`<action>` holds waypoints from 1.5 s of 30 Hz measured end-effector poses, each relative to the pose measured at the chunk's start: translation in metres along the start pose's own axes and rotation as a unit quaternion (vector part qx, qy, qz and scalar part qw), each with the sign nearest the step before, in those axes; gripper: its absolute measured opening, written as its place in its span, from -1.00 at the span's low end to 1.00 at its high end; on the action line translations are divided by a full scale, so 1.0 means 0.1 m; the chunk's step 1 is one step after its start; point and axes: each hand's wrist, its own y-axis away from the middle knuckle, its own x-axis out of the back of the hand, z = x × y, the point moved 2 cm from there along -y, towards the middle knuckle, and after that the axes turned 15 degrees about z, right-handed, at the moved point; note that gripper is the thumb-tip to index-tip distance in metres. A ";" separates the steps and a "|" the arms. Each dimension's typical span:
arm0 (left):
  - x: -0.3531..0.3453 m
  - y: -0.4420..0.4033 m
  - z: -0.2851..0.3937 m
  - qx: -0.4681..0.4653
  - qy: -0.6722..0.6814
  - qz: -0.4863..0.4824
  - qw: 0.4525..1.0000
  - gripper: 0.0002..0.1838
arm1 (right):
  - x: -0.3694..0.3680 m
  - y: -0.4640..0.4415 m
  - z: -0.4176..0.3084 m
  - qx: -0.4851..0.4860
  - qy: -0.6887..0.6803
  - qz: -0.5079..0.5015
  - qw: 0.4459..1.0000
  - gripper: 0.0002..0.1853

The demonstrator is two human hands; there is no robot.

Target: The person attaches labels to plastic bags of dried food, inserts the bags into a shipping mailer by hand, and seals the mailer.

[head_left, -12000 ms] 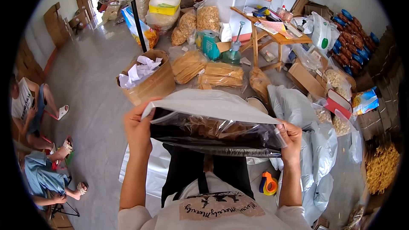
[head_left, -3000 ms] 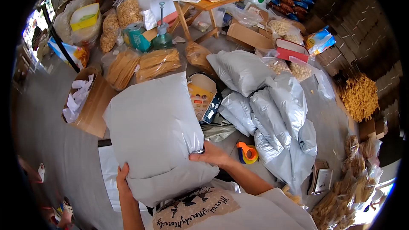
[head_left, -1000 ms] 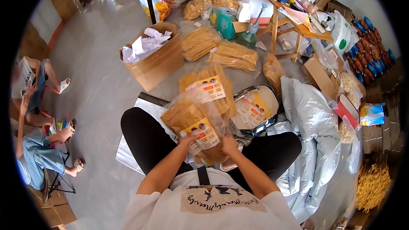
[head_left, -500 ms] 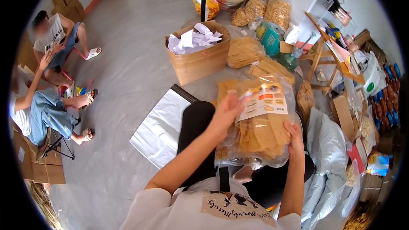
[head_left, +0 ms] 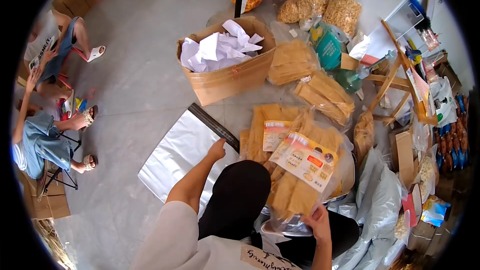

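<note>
Right hand (head_left: 320,224): fingers pinch the lower corner of a labelled clear packet (head_left: 302,170) of yellow-brown sheets; packet extends forward from the fingertips, tilted, over a second packet (head_left: 260,116). Left hand (head_left: 216,151): fingers at the side of a flat silver mailer bag (head_left: 175,155), just below its dark strip (head_left: 210,122); grip cannot be told. Between the hands: a raised knee (head_left: 244,180), covering part of the mailer. Mailer lies on the floor (head_left: 125,115), left of both packets. Beyond: carton (head_left: 232,82) of white paper (head_left: 217,50); beside it, two bagged bundles (head_left: 294,60) (head_left: 325,99). Right: filled grey pouches (head_left: 372,200). Far left: two seated people (head_left: 45,142).
</note>
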 end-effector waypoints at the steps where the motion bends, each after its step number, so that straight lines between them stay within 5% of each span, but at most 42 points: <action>1: -0.06 0.02 0.02 -0.055 -0.024 -0.032 0.998 -0.41 | -0.18 0.09 -0.17 -0.039 -0.005 0.025 0.999 -0.53; 5: 0.04 0.13 0.40 -0.006 -0.187 -0.188 0.964 -0.37 | 0.00 0.02 0.22 -0.014 0.109 0.061 0.992 -0.70; 9: 0.10 0.11 0.50 -0.006 -0.217 -0.158 0.963 -0.56 | 0.02 -0.13 0.19 -0.042 0.173 0.138 0.974 -0.76; 13: 0.15 0.07 0.53 -0.124 -0.191 -0.070 0.971 -0.60 | -0.15 -0.12 0.07 -0.090 0.125 0.150 0.977 -0.68; 16: 0.09 0.05 0.48 -0.044 -0.210 -0.173 0.961 -0.49 | -0.16 -0.08 0.02 -0.143 0.112 0.109 0.977 -0.62; 21: 0.06 0.09 0.33 -0.085 -0.294 -0.233 0.923 -0.81 | -0.10 0.15 0.13 -0.212 0.008 0.048 0.976 -0.59; 25: 0.28 0.28 0.45 0.020 -0.154 -0.098 0.983 -0.81 | -0.32 0.31 0.14 -0.147 0.079 0.069 0.984 -0.54; 28: 0.57 0.57 0.52 0.029 -0.029 0.062 0.997 -0.83 | -0.30 0.29 0.12 -0.159 0.199 0.080 0.964 -0.73; 29: 0.71 0.68 0.53 0.047 0.056 0.162 0.984 -0.83 | -0.31 0.27 -0.03 -0.139 0.164 0.106 0.971 -0.81; 31: 1.04 0.94 0.56 0.082 0.148 0.206 0.964 -0.71 | -0.23 0.15 -0.22 -0.082 0.142 0.143 0.976 -0.84; 33: 1.38 1.14 0.67 0.230 0.203 0.238 0.921 -0.46 | -0.20 0.03 -0.57 0.027 0.083 0.192 0.978 -0.85; 35: 1.76 1.28 0.74 0.297 0.201 0.275 0.892 -0.46 | -0.23 -0.09 -0.99 0.107 0.047 0.219 0.969 -0.85; 37: 2.22 1.36 0.95 0.129 0.067 0.322 0.936 -0.54 | -0.28 -0.15 -1.44 0.229 0.056 0.185 0.954 -0.90; 39: 2.62 1.40 1.23 0.030 0.171 0.395 0.902 -0.72 | -0.37 -0.16 -1.82 0.309 -0.032 0.176 0.934 -0.92; 41: 3.07 1.44 1.58 0.054 0.218 0.355 0.907 -0.80 | -0.44 -0.09 -2.17 0.329 -0.052 0.163 0.929 -0.92; 45: 3.56 1.22 2.24 -0.116 0.300 0.243 0.915 -0.62 | -0.63 -0.01 -2.68 0.364 -0.132 0.089 0.918 -0.87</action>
